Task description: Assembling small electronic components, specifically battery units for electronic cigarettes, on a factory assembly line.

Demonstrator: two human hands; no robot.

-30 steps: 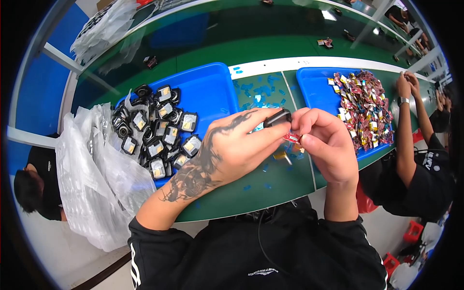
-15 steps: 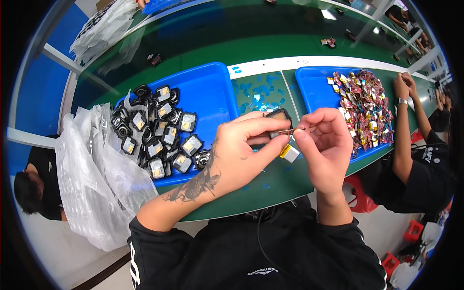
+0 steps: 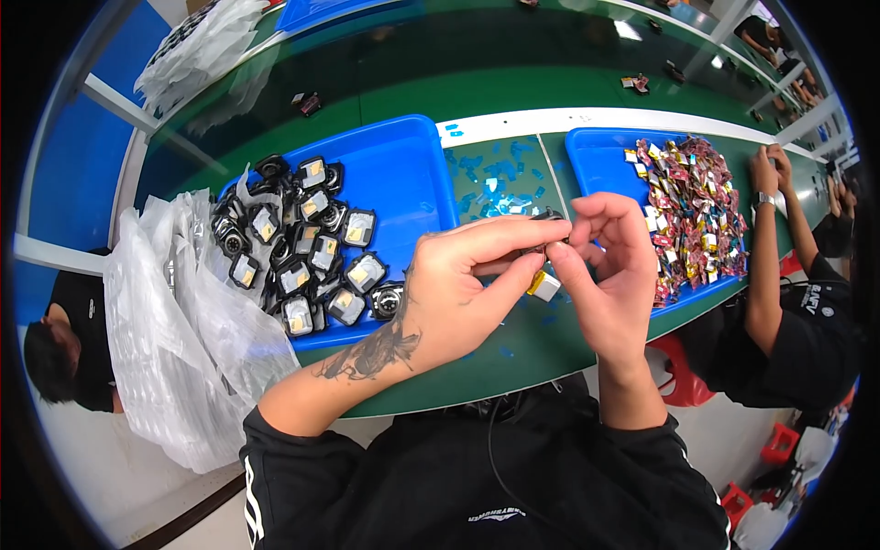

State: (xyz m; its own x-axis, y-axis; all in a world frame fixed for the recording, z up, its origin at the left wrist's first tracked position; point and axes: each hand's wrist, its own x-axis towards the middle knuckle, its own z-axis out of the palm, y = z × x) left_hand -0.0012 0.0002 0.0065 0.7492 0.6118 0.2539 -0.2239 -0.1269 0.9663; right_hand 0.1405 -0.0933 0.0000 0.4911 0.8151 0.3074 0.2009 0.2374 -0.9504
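Observation:
My left hand (image 3: 463,289) grips a small black device housing (image 3: 548,216) between thumb and fingers, above the near part of the green bench. Most of the housing is hidden behind the fingers. A silver battery with yellow tape (image 3: 544,287) hangs below the left fingertips. My right hand (image 3: 610,284) meets the left from the right side, its thumb and index finger pinched together by the housing. Whatever lies in that pinch is too small and covered to make out. Its other fingers curl loosely.
On the left, a blue tray (image 3: 394,174) holds several black housings (image 3: 312,247), beside white plastic sheeting (image 3: 156,321). Another blue tray (image 3: 598,170) at right is heaped with batteries and red circuit boards (image 3: 692,215). Blue film pieces (image 3: 500,174) lie between them. A co-worker's arms (image 3: 768,247) are farther right.
The housing has tipped and now shows less behind my left fingers. My right fingertips have moved slightly left, closer to it; the thin wire seen between the hands is now hidden.

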